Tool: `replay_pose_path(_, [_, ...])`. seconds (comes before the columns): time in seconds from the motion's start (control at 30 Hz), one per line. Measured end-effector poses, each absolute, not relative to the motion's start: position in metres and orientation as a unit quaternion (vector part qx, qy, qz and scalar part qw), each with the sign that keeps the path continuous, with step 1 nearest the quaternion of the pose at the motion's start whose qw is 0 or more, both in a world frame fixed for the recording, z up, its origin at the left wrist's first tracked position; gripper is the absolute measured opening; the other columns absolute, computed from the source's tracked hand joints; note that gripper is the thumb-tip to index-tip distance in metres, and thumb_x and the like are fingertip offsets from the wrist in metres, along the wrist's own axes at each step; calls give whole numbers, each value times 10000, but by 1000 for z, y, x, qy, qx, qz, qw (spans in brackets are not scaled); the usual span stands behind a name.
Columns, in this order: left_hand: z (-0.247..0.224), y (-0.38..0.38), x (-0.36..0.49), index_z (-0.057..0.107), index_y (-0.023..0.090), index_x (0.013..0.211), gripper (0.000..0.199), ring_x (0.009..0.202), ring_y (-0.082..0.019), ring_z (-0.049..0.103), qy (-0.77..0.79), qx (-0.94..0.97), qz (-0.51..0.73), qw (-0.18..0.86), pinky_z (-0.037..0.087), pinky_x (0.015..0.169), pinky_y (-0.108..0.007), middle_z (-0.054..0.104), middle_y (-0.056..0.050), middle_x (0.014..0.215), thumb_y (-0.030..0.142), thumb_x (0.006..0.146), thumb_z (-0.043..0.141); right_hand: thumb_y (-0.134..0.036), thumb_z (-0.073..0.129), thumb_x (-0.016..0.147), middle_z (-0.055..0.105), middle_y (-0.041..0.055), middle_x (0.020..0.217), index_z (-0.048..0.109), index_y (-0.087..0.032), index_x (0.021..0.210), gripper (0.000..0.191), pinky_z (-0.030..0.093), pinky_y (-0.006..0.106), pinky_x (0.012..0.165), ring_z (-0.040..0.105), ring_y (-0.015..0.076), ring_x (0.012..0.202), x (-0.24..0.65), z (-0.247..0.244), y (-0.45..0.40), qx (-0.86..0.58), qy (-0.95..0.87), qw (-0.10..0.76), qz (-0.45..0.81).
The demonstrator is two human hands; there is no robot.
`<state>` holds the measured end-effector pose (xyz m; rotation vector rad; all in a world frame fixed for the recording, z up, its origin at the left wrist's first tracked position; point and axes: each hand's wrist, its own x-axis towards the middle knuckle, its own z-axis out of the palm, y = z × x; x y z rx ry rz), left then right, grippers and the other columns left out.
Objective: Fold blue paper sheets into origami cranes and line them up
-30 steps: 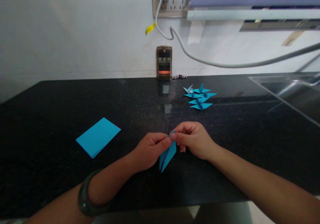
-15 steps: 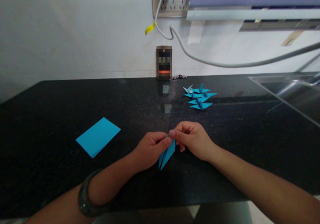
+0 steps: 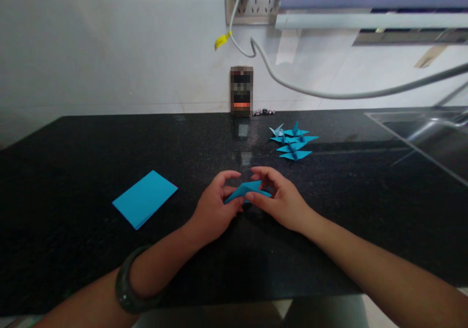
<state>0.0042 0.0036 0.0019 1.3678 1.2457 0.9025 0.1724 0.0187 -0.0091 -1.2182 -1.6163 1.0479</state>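
Note:
A folded piece of blue paper (image 3: 248, 188) is held between both hands above the black countertop (image 3: 204, 279). My left hand (image 3: 216, 206) grips its left end, with the thumb at the near side and the index finger raised. My right hand (image 3: 280, 196) holds the right part, its thumb on the near edge and its fingers curled behind. To the left lies a stack of blue paper sheets (image 3: 145, 200). Beyond my right hand sits a group of several folded blue paper cranes (image 3: 295, 155), with a paler one (image 3: 278, 130) at the back left.
A phone (image 3: 242, 90), its screen blurred, leans upright against the wall, with a beaded strand (image 3: 263, 112) beside it. A grey cable (image 3: 329, 95) runs from the wall socket (image 3: 256, 1) to the right. A sink (image 3: 431, 133) is at the right edge.
The blue paper has turned from pointing down towards me to lying crosswise between my hands. Both hands have loosened from their close pinch, with fingers spread more around the paper.

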Motion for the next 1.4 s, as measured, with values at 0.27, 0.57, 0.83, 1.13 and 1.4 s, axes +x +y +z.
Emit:
replay_pose_path(0.27, [-1, 4, 2, 592, 184, 952, 229, 779, -150, 622, 510, 647, 368, 430, 476, 707, -263, 673, -17, 874, 222, 728, 618, -294, 608, 738, 562, -20, 599, 618, -159, 730, 136, 390, 220, 503, 482, 93, 524, 173, -4, 19, -489, -670, 349, 436])
replay_pose_path(0.57, [5, 0, 5, 643, 147, 794, 208, 494, -97, 523, 527, 596, 370, 479, 443, 482, -213, 606, 10, 613, 347, 744, 610, -266, 608, 773, 592, -6, 643, 615, -176, 687, 125, 412, 227, 560, 529, 104, 594, 172, -2, 13, -442, -739, 367, 351])
replay_pose_path(0.83, [1, 0, 2, 677, 186, 812, 143, 611, -132, 584, 512, 649, 387, 408, 476, 572, -236, 656, -2, 689, 300, 744, 626, -165, 591, 770, 576, 25, 804, 562, -194, 845, 85, 449, 255, 640, 553, 134, 742, 176, 0, 12, -378, -793, 421, 226])
replay_pose_path(1.13, [1, 1, 0, 709, 224, 863, 151, 677, -146, 610, 493, 700, 384, 345, 490, 609, -247, 685, -14, 785, 290, 769, 611, -121, 558, 793, 561, 30, 823, 588, -199, 861, 109, 468, 270, 676, 553, 132, 781, 176, -1, 14, -339, -803, 440, 216])
replay_pose_path(1.4, [2, 2, 1, 716, 227, 869, 146, 711, -154, 625, 472, 714, 392, 337, 505, 666, -263, 694, -23, 807, 238, 757, 623, -106, 558, 784, 547, 29, 789, 601, -196, 811, 103, 462, 269, 648, 546, 132, 751, 176, 2, 13, -327, -803, 446, 221])
